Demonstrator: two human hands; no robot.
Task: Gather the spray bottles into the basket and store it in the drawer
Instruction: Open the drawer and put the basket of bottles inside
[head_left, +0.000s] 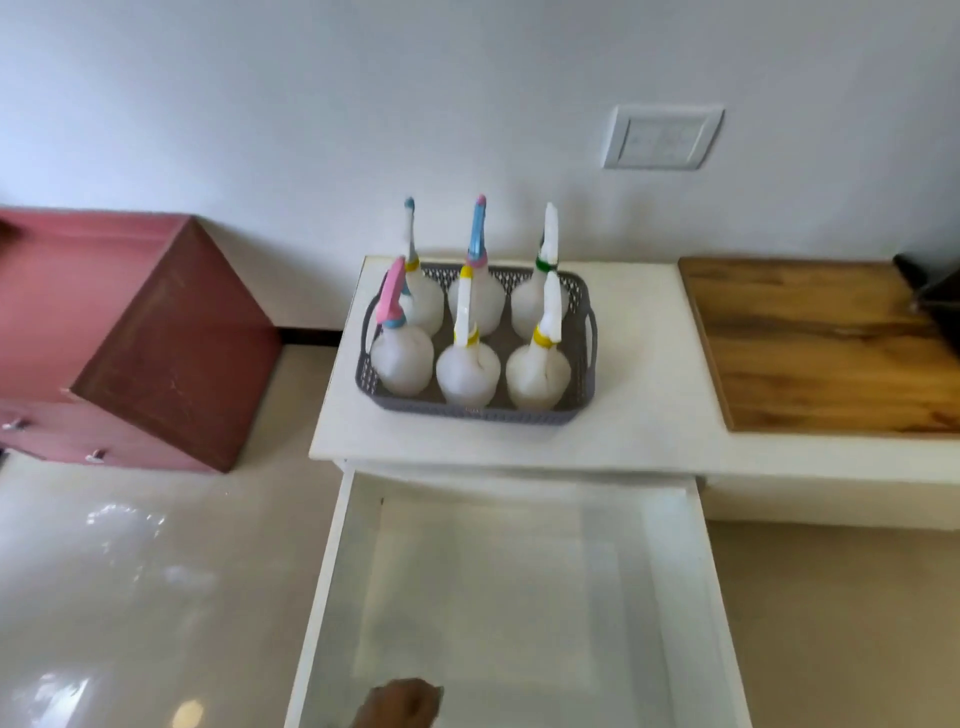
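Observation:
A grey perforated basket (470, 413) with side handles stands on the white cabinet top (644, 405). Several white spray bottles stand upright inside it in two rows, among them one with a pink trigger (402, 358) at front left and one with a blue trigger (475, 291) at the back. Below the top, the white drawer (524, 587) is pulled far out and holds nothing. My left hand (402, 704) shows only partly at the bottom edge, fingers curled at the drawer's front. My right hand is out of sight.
A pink chest of drawers (156, 343) stands to the left against the wall. A wooden board (821, 343) lies on the counter at right, with a dark object (935, 291) at its far edge. A wall socket plate (662, 136) is above. Glossy floor lies to the left.

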